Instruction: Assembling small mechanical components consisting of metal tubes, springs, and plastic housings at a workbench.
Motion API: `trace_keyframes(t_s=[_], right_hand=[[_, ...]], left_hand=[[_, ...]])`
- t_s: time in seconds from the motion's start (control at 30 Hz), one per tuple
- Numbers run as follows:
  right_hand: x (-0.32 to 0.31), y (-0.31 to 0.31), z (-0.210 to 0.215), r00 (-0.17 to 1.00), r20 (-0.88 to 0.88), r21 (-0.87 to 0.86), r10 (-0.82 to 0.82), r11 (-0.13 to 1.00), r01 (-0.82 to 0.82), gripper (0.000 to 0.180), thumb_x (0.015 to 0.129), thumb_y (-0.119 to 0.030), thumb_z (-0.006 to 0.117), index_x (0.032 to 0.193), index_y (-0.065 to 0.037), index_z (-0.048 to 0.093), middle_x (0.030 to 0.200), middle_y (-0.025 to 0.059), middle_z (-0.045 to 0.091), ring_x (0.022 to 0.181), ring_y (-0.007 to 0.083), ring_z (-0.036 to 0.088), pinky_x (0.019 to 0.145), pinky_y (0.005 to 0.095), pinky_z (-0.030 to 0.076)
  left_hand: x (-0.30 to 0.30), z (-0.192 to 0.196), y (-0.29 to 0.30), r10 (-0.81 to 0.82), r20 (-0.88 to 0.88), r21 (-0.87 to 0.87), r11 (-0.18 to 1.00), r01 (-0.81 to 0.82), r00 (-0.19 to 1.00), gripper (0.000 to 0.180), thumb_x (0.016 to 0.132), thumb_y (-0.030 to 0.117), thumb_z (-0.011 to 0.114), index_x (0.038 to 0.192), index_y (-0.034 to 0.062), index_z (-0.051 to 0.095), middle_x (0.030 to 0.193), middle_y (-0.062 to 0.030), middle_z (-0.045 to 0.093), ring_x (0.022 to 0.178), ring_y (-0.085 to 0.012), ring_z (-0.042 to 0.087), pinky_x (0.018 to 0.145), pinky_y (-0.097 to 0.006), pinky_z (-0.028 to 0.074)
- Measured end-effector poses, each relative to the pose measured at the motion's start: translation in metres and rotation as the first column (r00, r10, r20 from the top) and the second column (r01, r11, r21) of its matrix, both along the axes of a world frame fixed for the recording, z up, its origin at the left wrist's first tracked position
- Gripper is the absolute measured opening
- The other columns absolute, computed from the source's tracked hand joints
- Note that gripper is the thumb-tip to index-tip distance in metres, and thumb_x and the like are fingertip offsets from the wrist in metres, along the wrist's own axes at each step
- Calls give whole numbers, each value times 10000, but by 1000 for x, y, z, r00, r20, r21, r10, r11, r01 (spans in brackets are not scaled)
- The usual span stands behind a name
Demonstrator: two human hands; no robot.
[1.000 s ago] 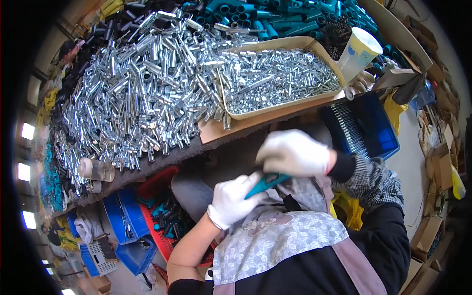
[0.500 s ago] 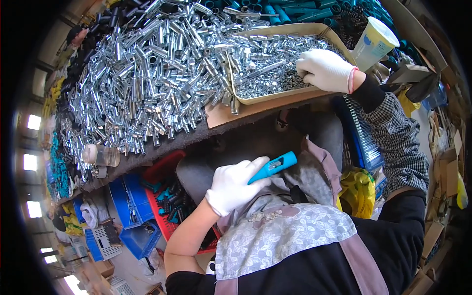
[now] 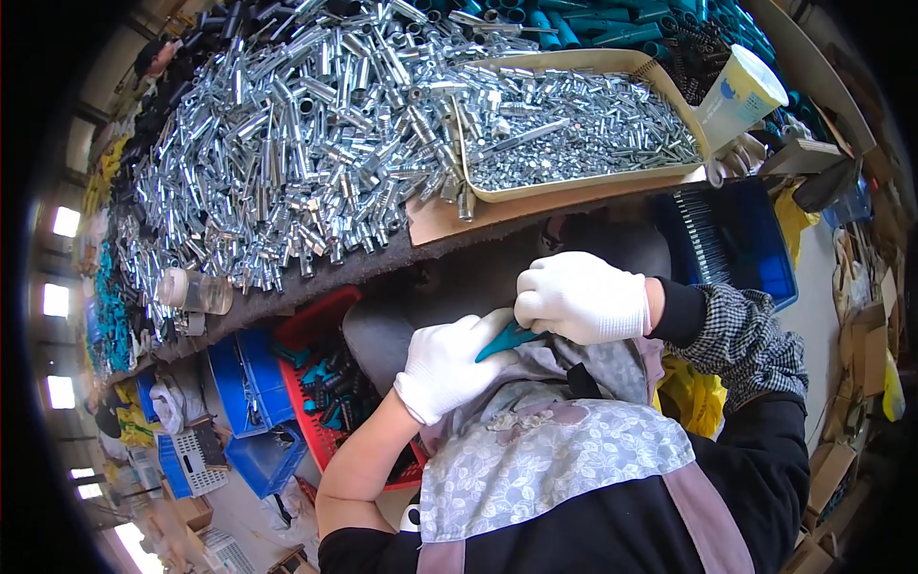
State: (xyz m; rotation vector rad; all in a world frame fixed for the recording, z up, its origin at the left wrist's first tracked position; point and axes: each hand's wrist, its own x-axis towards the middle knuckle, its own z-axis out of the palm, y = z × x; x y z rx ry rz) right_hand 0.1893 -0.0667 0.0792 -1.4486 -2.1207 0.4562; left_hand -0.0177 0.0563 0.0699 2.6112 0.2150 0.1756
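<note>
My left hand (image 3: 446, 369), in a white knit glove, is closed around a teal plastic handle-like tube (image 3: 507, 339) above my lap. My gloved right hand (image 3: 585, 300) is at the tube's far end with its fingers bent together and covers that end. Whatever those fingers pinch is hidden. Beyond the hands, a shallow cream tray (image 3: 583, 187) on the bench holds many small metal parts. A heap of shiny metal tubes and fittings (image 3: 296, 153) spreads to its left.
A paper cup (image 3: 742, 94) stands right of the tray, and teal tubes (image 3: 612, 33) are piled behind it. A small clear jar (image 3: 196, 292) sits at the bench's left edge. Below are a red basket (image 3: 330, 435) with teal and black parts, and blue bins (image 3: 251, 383).
My right hand has left the tray and come down to the teal tube's far end, covering it. My left hand keeps its hold in nearly the same place.
</note>
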Motion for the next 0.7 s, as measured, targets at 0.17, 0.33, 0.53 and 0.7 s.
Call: trace_keyframes(t_s=[0.17,0.33,0.53,0.7], right_hand=[[-31,-7,15,902,420,-53,-96,990,130,175,746,-161,721,861,-61,636,849,107,620,816,297,652,660,399,539],[-31,2,13,959,282,-322,-12,941,106,183,769,-170,676,866,-14,679,789,181,684,776,348,696,694,427,565],[14,18,-14,924,-353,-848,-148,468,-250,513,943,-465,661,1091,24,697,815,104,682,775,190,668,687,358,537],[-2,8,-20,921,-328,-775,-212,617,-135,437,939,-366,684,1090,44,682,733,133,673,619,170,656,562,332,505]], left_hand=[[-3,-6,-2,-22,-3,39,999,22,1000,376,807,356,743,1127,166,686,780,-94,658,667,-305,677,595,-408,544],[-6,-13,-8,-37,13,50,998,36,999,371,783,355,781,1058,121,693,759,-109,654,653,-319,674,580,-413,532],[-16,-9,-8,-68,119,114,992,54,991,430,819,391,736,1175,162,663,760,-59,635,631,-257,667,548,-382,524],[-18,-9,-4,-45,137,93,995,32,990,455,790,358,772,1177,136,683,798,-87,656,645,-289,668,576,-370,526]])
